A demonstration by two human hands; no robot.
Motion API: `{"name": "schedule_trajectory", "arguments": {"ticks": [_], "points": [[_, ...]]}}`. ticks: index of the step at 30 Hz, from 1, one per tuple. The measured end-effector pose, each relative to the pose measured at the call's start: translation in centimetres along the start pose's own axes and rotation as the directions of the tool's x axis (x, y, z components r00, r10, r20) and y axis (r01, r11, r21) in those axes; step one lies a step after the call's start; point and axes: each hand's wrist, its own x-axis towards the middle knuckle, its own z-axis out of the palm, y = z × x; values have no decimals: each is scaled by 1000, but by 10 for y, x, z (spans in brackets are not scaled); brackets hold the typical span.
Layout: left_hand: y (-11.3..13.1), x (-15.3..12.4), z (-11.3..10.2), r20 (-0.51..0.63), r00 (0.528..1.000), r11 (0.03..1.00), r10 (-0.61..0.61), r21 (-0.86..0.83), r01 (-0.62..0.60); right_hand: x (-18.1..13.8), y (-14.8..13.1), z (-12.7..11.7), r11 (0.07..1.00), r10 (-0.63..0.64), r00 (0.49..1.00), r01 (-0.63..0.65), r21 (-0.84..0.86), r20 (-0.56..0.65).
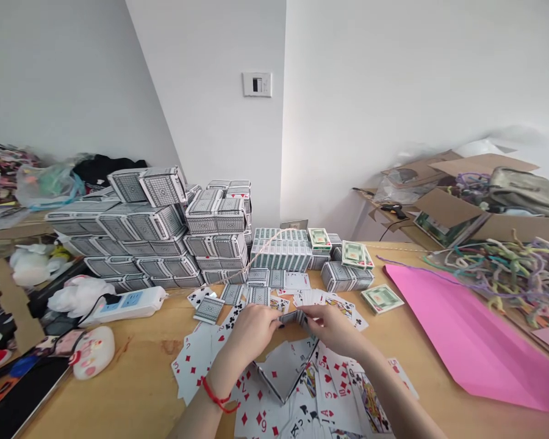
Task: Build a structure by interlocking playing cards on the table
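Note:
Above a spread of loose playing cards, my left hand and my right hand pinch the far side of an open frame of folded playing cards. Patterned card backs show along its thin walls, and loose faces are visible through the middle. Both hands are closed, thumbs and fingers at the frame's far edge; the wrists partly cover its sides. A red string bracelet circles my left wrist. Just beyond the hands lie small folded card pieces.
Stacked card blocks rise at the back left. Green card packs sit behind and right. A pink sheet covers the right side, beside tangled yarn and a cardboard box. At left are a power strip and a white round object.

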Motion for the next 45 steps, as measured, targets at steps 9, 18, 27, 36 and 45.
{"name": "schedule_trajectory", "arguments": {"ticks": [9, 18, 27, 36, 45], "points": [[0, 2, 3, -21, 1000, 998, -20, -68, 19, 1, -1, 5, 1000, -11, 1000, 10, -8, -14], [-2, -3, -16, -104, 994, 975, -32, -224, 8, -2, 24, -29, 960, 24, 999, -32, 279, 32], [-32, -13, -38, -78, 991, 968, -104, -238, 83, 2, 26, -22, 986, 67, 997, -62, 156, -25], [-32, -9, -23, 17, 993, 988, -118, -96, 119, 5, 3, 18, 989, 39, 980, -67, -135, -196], [-18, -5, -19, 12, 988, 984, -157, 87, 155, 3, -2, 26, 920, -32, 969, -68, -386, -246]]}}
